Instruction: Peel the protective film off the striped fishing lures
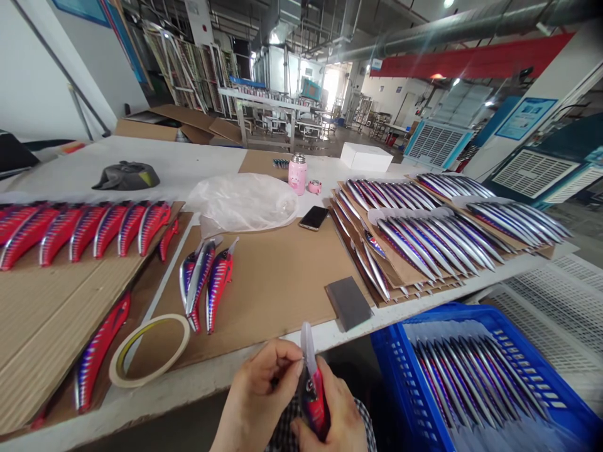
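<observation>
My right hand (336,408) is wrapped round a red and dark fishing lure (311,398), just off the table's front edge. The lure's clear lip (308,345) points up and away from me. My left hand (266,386) is closed in a pinch, its thumb and fingertip at the base of that lip. Whatever lies in the pinch is too small or hidden to make out. Ahead on the cardboard, a small group of lures (201,279) lies together, red, purple and silver. A roll of tape (149,351) rests to their right-hand side's opposite, on the left.
Red lures (110,229) line a cardboard sheet at left. Silver-purple lures (419,245) cover stacked cardboard at right. A blue basket (400,376) of lures stands below the table edge. A grey block (349,302), phone (314,218), plastic bag (245,201) and pink bottle (297,174) lie about.
</observation>
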{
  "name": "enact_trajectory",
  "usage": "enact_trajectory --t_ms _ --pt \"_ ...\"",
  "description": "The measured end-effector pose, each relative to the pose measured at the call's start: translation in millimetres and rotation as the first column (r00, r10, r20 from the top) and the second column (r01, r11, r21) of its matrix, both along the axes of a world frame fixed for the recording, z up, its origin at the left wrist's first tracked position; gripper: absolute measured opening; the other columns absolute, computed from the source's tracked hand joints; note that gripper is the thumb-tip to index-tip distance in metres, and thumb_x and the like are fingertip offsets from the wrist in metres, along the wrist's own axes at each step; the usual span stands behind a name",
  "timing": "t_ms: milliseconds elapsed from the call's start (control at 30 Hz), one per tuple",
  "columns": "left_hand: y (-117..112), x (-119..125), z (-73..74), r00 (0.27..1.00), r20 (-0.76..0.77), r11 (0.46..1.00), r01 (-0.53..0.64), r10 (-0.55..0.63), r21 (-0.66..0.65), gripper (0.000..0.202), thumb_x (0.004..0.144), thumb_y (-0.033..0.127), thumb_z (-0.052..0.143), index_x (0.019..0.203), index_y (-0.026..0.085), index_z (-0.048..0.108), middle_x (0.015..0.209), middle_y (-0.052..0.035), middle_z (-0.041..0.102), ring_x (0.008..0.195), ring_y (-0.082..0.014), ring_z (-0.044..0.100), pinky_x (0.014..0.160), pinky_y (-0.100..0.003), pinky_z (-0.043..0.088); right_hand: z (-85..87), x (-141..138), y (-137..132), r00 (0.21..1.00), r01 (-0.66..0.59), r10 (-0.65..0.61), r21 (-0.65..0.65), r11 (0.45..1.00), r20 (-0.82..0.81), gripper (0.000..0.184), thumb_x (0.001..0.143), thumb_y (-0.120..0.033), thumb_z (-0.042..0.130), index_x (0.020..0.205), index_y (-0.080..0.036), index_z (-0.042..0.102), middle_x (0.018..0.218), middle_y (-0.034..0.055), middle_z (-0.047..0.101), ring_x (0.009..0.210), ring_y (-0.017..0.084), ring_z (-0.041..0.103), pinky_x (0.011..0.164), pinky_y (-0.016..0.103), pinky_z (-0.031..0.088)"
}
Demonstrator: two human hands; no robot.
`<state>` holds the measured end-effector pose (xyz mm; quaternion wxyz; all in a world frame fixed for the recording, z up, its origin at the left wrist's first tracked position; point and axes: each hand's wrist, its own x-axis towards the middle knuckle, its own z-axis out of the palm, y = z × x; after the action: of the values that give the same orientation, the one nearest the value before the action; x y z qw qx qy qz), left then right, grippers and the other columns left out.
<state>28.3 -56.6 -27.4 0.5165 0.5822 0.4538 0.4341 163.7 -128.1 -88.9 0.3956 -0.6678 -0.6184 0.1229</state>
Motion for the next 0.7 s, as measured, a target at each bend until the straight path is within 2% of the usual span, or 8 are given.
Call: enact_trajectory --t_ms 200,333,433,533,700 --pt "0.1 -1.6 8.0 0.999 -0.034 1.0 -0.007 0.007 -0.011 0.003 0.08 0.021 0.059 0.078 0.021 0.062 0.069 0.0032 0.066 0.063 -0.0115 0.064 0.06 -0.016 0.049 -0.6 1.6 -1.4 0.997 0.005 -0.005 0.003 1.0 0.08 0.081 0.054 -0.013 0.062 0.133 -0.025 0.049 0.102 0.0033 0.071 0.089 0.026 0.069 0.077 0.032 0.059" --pt "1.5 -6.0 9.4 0.999 0.043 0.996 -0.017 0.021 -0.085 0.004 0.074 0.022 0.066 0.074 0.019 0.064 0.063 0.0037 0.065 0.059 -0.0107 0.061 0.057 -0.015 0.048 0.8 0.4 -2.2 0.997 -0.016 0.017 -0.003 1.0 0.082 0.084 0.051 -0.009 0.062 0.132 -0.025 0.049 0.1 0.0033 0.071 0.086 0.026 0.069 0.075 0.033 0.059" --pt "2.1 -9.2 4.8 0.99 0.138 0.983 0.036 -0.011 -0.18 0.007 0.073 0.022 0.07 0.073 0.018 0.064 0.062 0.0038 0.063 0.059 -0.0099 0.058 0.058 -0.015 0.046 2.0 -0.2 -2.4 0.997 -0.034 0.035 -0.013 0.999 0.07 0.086 0.048 -0.007 0.061 0.131 -0.026 0.05 0.101 0.0027 0.072 0.086 0.026 0.069 0.074 0.032 0.059" --pt "2.8 -10.5 1.4 0.972 0.232 0.972 0.088 -0.036 -0.219 0.009 0.073 0.022 0.071 0.073 0.017 0.064 0.064 0.0031 0.063 0.062 -0.0105 0.057 0.06 -0.017 0.046 2.6 1.8 -2.8 0.998 -0.045 0.046 -0.022 0.999 0.047 0.086 0.047 -0.007 0.061 0.131 -0.025 0.051 0.102 0.003 0.072 0.088 0.026 0.068 0.076 0.033 0.059" --pt "4.2 -11.0 4.3 0.974 0.219 0.97 0.099 -0.05 -0.222 0.006 0.073 0.02 0.071 0.073 0.017 0.066 0.064 0.003 0.063 0.062 -0.0098 0.055 0.06 -0.016 0.044 3.8 9.1 -3.2 0.996 -0.047 0.049 -0.022 0.999 0.074 0.08 0.051 -0.009 0.062 0.129 -0.025 0.054 0.102 0.0031 0.071 0.089 0.026 0.068 0.079 0.034 0.058"
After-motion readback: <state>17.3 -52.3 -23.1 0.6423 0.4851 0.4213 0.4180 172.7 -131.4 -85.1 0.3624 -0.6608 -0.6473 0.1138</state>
